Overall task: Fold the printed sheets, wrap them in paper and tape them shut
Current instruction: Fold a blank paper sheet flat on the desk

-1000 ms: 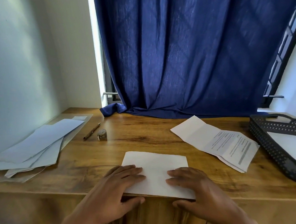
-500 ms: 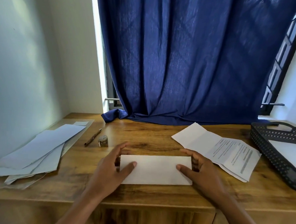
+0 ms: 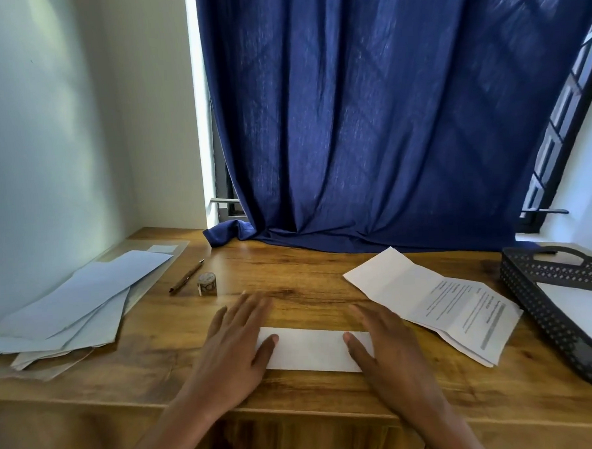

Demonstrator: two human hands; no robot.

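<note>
- The left hand (image 3: 234,347) lies flat, palm down, over the left end of the white sheet folded into a narrow strip (image 3: 311,350); its fingers are straight and spread, pointing away from the person, and the thumb presses on the strip's top face.
- The right hand (image 3: 385,350) mirrors it on the strip's right end, fingers stretched forward onto the wooden worktop (image 3: 308,285), thumb turned inward on the paper.
- Neither grip is closed round anything: both hands are wide open and only press the strip down.
- The strip lies near the worktop's front edge, between the two hands, its long side across the view.
- A creased printed sheet, partly unfolded (image 3: 439,302), lies just beside the right hand, apart from the strip.
- A pile of pale blue paper sheets (image 3: 76,308) sits at the left, near a brown pen (image 3: 186,276) and a small roll of patterned tape (image 3: 207,284).
- A black perforated plastic tray (image 3: 545,300) stands at the right edge.
</note>
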